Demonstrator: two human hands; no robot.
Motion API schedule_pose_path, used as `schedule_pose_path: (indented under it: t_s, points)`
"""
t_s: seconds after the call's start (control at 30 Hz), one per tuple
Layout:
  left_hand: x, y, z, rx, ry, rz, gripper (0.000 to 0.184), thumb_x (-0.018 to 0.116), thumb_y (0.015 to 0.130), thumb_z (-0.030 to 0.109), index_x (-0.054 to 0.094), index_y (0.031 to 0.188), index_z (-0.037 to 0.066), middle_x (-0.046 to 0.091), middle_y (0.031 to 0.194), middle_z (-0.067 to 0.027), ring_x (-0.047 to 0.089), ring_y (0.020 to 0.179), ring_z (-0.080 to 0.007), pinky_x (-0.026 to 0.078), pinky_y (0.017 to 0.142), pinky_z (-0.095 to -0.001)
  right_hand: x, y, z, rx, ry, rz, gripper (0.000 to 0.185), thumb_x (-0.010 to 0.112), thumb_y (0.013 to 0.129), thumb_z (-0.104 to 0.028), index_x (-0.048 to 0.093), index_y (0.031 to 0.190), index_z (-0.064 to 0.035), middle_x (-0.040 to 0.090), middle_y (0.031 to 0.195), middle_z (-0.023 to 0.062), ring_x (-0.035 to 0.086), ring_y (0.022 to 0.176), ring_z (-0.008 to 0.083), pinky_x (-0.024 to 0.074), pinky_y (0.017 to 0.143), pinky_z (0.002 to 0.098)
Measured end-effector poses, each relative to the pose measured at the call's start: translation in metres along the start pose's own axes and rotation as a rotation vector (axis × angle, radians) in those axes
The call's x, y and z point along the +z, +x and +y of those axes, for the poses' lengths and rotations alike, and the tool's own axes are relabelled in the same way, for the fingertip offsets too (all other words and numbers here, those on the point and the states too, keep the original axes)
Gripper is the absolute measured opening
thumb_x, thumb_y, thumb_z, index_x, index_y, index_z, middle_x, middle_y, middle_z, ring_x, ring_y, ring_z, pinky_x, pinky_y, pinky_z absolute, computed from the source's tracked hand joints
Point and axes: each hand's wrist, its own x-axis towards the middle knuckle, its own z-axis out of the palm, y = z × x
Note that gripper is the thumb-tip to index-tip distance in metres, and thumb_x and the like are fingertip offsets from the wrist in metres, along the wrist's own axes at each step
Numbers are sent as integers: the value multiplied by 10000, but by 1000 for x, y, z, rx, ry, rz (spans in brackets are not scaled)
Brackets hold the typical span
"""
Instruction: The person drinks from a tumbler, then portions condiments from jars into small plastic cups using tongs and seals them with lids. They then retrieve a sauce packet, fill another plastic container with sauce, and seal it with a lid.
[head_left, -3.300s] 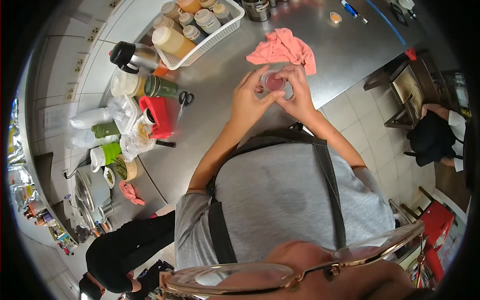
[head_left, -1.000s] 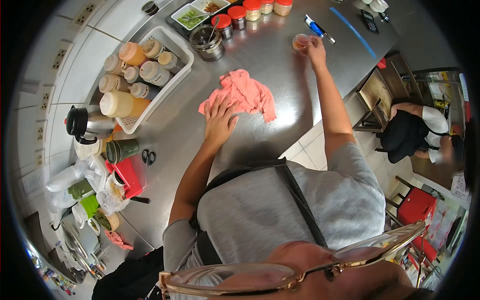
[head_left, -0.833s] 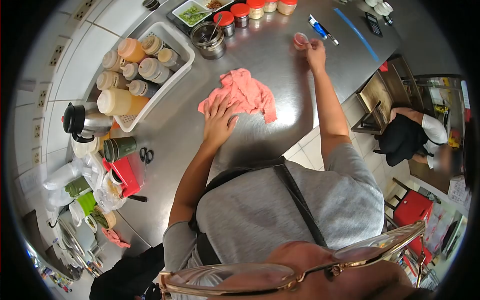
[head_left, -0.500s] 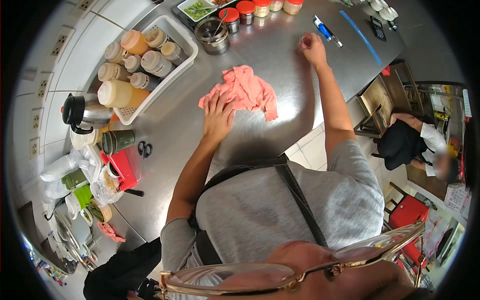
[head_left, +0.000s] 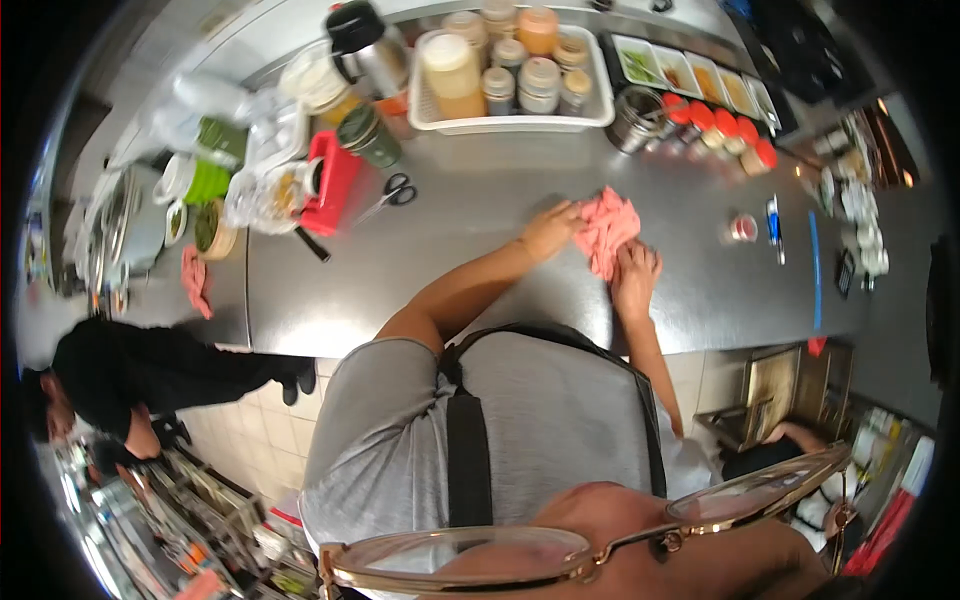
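Both my hands are at a crumpled pink cloth (head_left: 607, 225) on the steel counter (head_left: 450, 225). My left hand (head_left: 552, 231) grips the cloth's left edge between closed fingers. At its lower right edge, my right hand (head_left: 636, 278) has its fingers curled onto the fabric. A small clear cup with reddish contents (head_left: 743, 229) stands on the counter to the right, apart from my hands. Beside that cup lie a blue marker and a pen (head_left: 775, 228).
A white basket of bottles (head_left: 511, 124), an open metal-looking jar (head_left: 634, 122) and red-lidded jars (head_left: 718, 130) line the back. Scissors (head_left: 399, 190) and a red container (head_left: 330, 185) are left. One person (head_left: 150, 375) stands lower left; another (head_left: 780, 455) is lower right.
My right hand has let go of the small cup and moved left to the cloth. My left hand, earlier flat on the cloth, now grips it. The view has turned, and the cloth is more bunched.
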Motion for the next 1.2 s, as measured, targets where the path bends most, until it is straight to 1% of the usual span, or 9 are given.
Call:
schedule_pose_path:
  t_s: [0.13,0.2,0.3,0.4,0.6,0.7,0.9,1.1,1.2]
  points:
    - [-52,-18,33,-275,-126,-138,487,619,834,132,587,1319,154,654,1122,-88,648,925,-275,543,767,-383,-5,-14,-29,-53,165,43,198,686,793,-76,678,989,-93,613,1072,63,531,1083,265,339,1013,470]
    - [-78,-34,53,-648,-225,-163,507,660,837,214,550,1325,130,684,918,-112,687,787,-304,551,689,-435,-11,-15,-39,-92,219,45,244,704,756,-38,680,988,-109,607,1023,59,539,1015,269,347,958,427]
    - [-77,-71,37,-456,-86,-473,559,693,818,246,507,1334,140,680,803,-123,696,750,-328,541,662,-452,-18,-18,-65,6,194,-55,322,694,738,-9,688,1042,-116,620,1099,75,546,1049,286,364,980,432]
    - [-82,-98,31,-336,-68,-441,456,687,827,302,541,1228,141,675,756,-109,696,741,-319,530,636,-459,-18,-12,-110,0,440,48,382,659,754,-8,690,1117,-124,613,1207,92,533,1115,317,390,993,432]
    - [-107,-148,37,-231,-114,-103,304,655,836,434,611,853,133,664,738,-87,668,696,-294,496,737,-459,13,-6,-135,-235,295,-17,257,617,784,-11,720,999,-107,637,1157,83,541,1093,315,411,950,421]
    - [-151,-155,6,-262,-91,2,286,645,851,436,659,843,151,673,805,-75,652,785,-284,465,800,-450,22,0,-147,-215,288,-25,211,629,760,3,700,930,-100,645,1107,81,548,1052,309,412,919,420]
    - [-355,-154,-134,-438,122,534,120,667,864,159,719,920,67,702,917,-136,655,856,-337,509,782,-441,38,-2,-157,-49,384,89,144,634,711,24,552,779,-73,645,1135,109,544,1057,319,398,935,423]
    - [-416,-178,-343,-936,418,463,178,633,877,210,742,959,96,694,1019,-122,652,959,-343,530,820,-464,34,1,-172,-41,293,83,188,617,707,14,550,866,-61,613,1158,149,524,1071,349,390,944,442]
    - [-413,-179,-400,-930,497,391,228,626,881,222,719,1061,117,654,1136,-105,606,1075,-338,516,876,-472,36,3,-174,-43,249,72,202,606,715,-5,548,903,-53,592,1159,165,509,1073,366,383,948,454]
